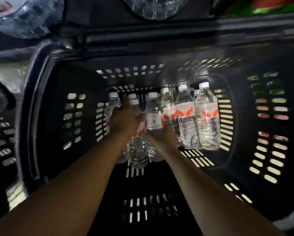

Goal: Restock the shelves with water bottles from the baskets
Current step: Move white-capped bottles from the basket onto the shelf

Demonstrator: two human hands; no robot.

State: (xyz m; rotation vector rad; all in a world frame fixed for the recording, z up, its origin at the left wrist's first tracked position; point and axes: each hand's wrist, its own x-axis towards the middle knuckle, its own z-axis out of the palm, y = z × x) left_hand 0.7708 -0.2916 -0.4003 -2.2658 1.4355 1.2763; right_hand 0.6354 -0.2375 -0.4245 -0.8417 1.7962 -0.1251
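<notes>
Both my arms reach down into a black slotted basket. Several clear water bottles with white caps and red-and-white labels stand in a row at its far side. My left hand lies over the bottles at the left of the row, fingers spread, index finger pointing up between two caps. Whether it grips one is unclear. My right hand is wrapped around the lower part of a middle bottle, which stands a little in front of the others. Two bottles at the right end are untouched.
The basket's near floor is bare. Large clear water jugs show at the top left and top centre. Green and red packaging sits at the top right. The picture is dark and motion-blurred at the edges.
</notes>
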